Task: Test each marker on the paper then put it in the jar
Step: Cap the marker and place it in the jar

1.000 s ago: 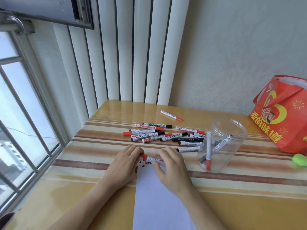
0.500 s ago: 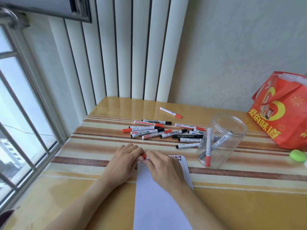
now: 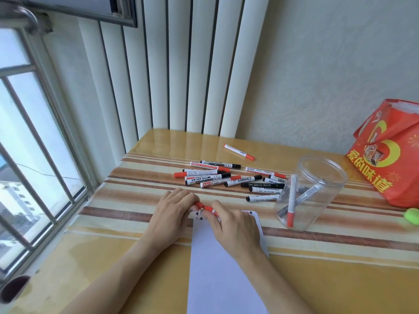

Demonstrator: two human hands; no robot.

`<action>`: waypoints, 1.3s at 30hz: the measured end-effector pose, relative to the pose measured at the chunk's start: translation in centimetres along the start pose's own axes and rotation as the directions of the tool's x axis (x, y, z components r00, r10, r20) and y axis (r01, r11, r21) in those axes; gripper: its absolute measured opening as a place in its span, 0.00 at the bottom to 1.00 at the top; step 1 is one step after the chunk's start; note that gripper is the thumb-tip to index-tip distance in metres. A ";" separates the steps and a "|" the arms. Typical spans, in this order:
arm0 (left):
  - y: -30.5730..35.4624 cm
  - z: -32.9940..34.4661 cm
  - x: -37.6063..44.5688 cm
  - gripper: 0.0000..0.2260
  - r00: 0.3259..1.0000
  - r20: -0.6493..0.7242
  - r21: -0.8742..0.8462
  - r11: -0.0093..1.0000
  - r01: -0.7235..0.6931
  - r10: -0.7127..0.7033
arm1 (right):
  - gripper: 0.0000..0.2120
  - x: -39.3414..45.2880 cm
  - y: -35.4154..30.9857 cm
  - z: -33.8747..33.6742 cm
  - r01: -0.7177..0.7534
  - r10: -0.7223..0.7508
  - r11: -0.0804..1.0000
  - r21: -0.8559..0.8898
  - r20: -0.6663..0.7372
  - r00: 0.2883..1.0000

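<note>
Both hands are on one red marker [image 3: 205, 206] right now: the left hand [image 3: 173, 210] has its fingertips curled round the red cap end, and the right hand [image 3: 233, 225] is wrapped over the barrel, so both are clamped on the same pen. It sits at the far edge of the paper [image 3: 217, 268], well left of the jar [image 3: 310, 191]. Can't tell if the cap is coming off or going back on.

Working down by size, all relative to the jar:

- The table [image 3: 340, 279] looks glossy, so I'd guess anything dropped rolls or slides.
- The red bag [image 3: 390, 152] is just right of the jar, not really in the way.
- The jar is clear, open-topped, with a few markers [image 3: 292, 200] leaning inside. It looks light. Jabbing the pen in at an angle could tip it or knock those leaners out.
- The paper lies left and nearer the person than the jar, with some test marks [image 3: 199, 215] at its far edge. Nothing pins it apart from the right hand, so it could skid mid-stroke.
- The loose pile of markers [image 3: 229, 177] lies left of and behind the jar. A sleeve or wrist reaching over could scatter them, and untested pens might get mixed up with tested ones.
- The cap: yank it and it could fly toward the window side, or ink the fingers.
</note>
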State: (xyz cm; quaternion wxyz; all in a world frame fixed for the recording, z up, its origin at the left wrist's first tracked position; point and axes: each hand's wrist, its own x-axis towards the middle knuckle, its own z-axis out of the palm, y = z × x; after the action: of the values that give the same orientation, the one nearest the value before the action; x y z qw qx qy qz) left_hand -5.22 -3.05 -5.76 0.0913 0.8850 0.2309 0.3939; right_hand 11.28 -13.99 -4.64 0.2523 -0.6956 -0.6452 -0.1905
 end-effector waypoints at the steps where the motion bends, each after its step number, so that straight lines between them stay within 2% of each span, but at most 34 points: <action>1: -0.1 0.0 0.0 0.15 0.999 -0.019 -0.008 1.000 0.028 -0.028 | 0.24 0.0 0.5 0.0 -0.024 0.024 1.000 0.009 -0.009 1.000; 4: -0.5 0.6 0.1 0.12 0.994 0.003 0.027 0.994 0.109 -0.109 | 0.17 0.3 2.0 -0.1 -0.146 0.152 0.964 0.221 -0.010 0.988; 6: -0.8 1.3 0.0 0.09 0.986 0.053 0.098 0.984 0.152 -0.158 | 0.12 0.2 2.7 -0.1 -0.231 0.222 0.844 0.484 0.077 0.972; 9: -1.5 1.9 0.0 0.10 0.967 0.084 0.171 0.959 0.224 -0.241 | 0.19 0.2 2.6 -0.9 -0.353 0.327 0.537 0.766 0.197 0.924; 11: -1.7 2.1 0.0 0.08 0.953 0.090 0.189 0.945 0.268 -0.289 | 0.15 0.6 2.2 -1.6 -0.385 0.389 0.319 0.866 0.251 0.886; 13: -1.9 2.3 0.0 0.06 0.945 0.099 0.202 0.936 0.289 -0.313 | 0.14 1.0 2.0 -2.0 -0.444 0.420 0.007 0.896 0.400 0.815; 14: -1.9 2.4 -0.1 0.07 0.942 0.104 0.209 0.933 0.293 -0.319 | 0.16 1.1 1.8 -2.2 -0.466 0.389 -0.164 0.869 0.492 0.779; 15: -1.8 2.4 -0.1 0.08 0.940 0.109 0.212 0.931 0.296 -0.323 | 0.17 1.1 1.8 -2.1 -0.485 0.352 -0.275 0.830 0.557 0.752; 16: -1.7 2.4 -0.1 0.10 0.939 0.114 0.209 0.932 0.297 -0.324 | 0.17 1.1 1.8 -2.0 -0.507 0.325 -0.306 0.806 0.589 0.740; 17: -1.6 2.4 -0.1 0.12 0.939 0.125 0.194 0.936 0.295 -0.321 | 0.16 1.0 1.8 -1.9 -0.533 0.314 -0.259 0.806 0.592 0.742; 20: -1.2 1.8 0.0 0.19 0.943 0.217 0.083 0.967 0.240 -0.252 | 0.08 0.8 1.4 -1.6 -0.569 0.339 -0.009 0.822 0.538 0.772; 23: -1.1 1.4 0.0 0.23 0.928 0.354 0.025 0.993 0.118 -0.119 | 0.07 0.6 1.1 -1.2 -0.570 0.373 0.121 0.812 0.495 0.784; 29: -1.4 1.6 0.0 0.26 0.913 0.398 0.048 0.996 0.079 -0.091 | 0.03 0.2 1.3 -1.0 -0.602 0.382 0.248 0.759 0.495 0.781; 33: -1.4 1.6 0.1 0.26 0.913 0.396 0.041 0.995 0.086 -0.096 | 0.10 0.6 1.4 -0.4 -0.627 0.467 0.328 0.706 0.456 0.758; 35: -1.4 1.6 0.1 0.27 0.912 0.398 0.047 0.995 0.087 -0.099 | 0.13 0.6 1.3 -0.2 -0.651 0.505 0.334 0.682 0.454 0.734; 39: -1.4 1.6 0.1 0.27 0.915 0.391 0.039 0.995 0.094 -0.102 | 0.10 0.6 1.2 -0.2 -0.686 0.527 0.321 0.653 0.479 0.702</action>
State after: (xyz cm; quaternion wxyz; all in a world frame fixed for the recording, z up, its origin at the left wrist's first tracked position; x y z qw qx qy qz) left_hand -4.49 -1.70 -7.24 0.1467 0.9340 0.2560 0.2013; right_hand 12.51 -13.63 -4.24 0.5276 -0.7086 -0.3674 0.2907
